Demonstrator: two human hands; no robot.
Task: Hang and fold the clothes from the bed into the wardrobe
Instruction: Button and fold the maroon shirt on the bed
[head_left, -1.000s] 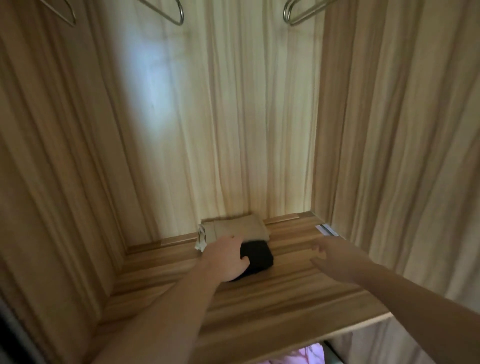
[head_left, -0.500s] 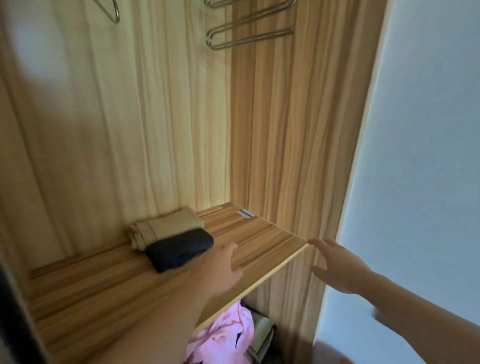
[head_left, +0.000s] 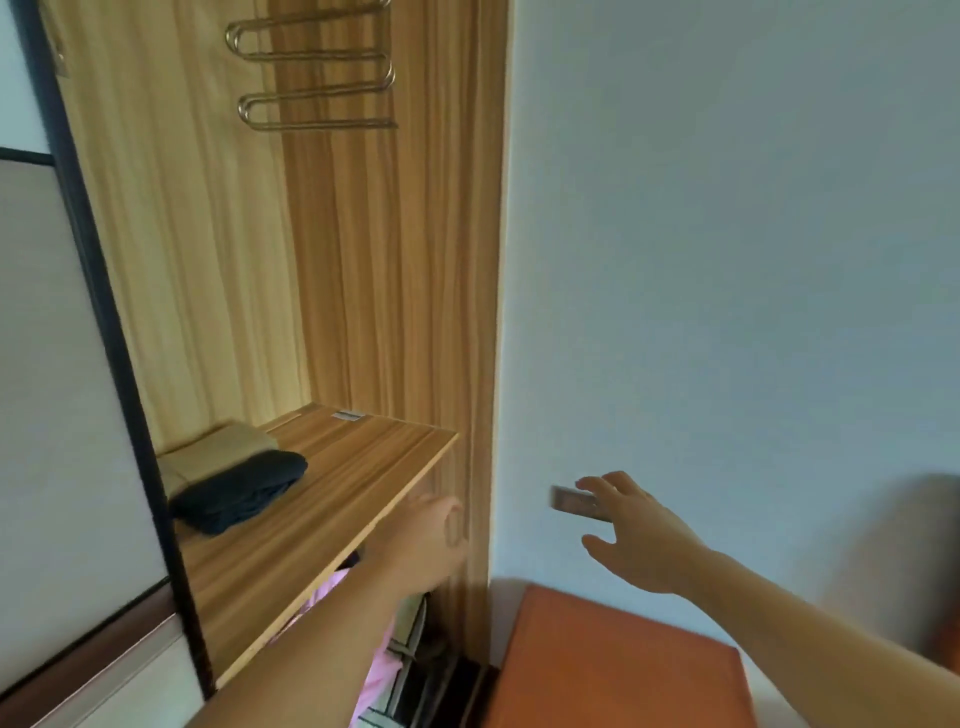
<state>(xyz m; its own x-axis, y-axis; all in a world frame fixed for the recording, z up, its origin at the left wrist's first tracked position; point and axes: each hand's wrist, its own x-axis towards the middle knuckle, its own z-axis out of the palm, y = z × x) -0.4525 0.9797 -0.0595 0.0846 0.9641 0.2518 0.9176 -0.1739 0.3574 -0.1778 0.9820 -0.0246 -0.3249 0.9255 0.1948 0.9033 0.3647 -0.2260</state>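
A folded black garment lies on the wooden wardrobe shelf, in front of a folded beige garment. My left hand is off the shelf, just past its front edge, blurred and holding nothing. Out to the right, my right hand is raised before the pale wall with its fingers spread and empty. Metal hangers hang at the top of the wardrobe.
A dark-framed sliding door stands at the left. Pink cloth and other items lie below the shelf. An orange-brown cabinet top sits at lower right. A small wall plate is behind my right fingers.
My left hand let go of the black garment and drew back off the shelf. The view swung right, away from the wardrobe interior toward the wall; my right hand moved right with it.
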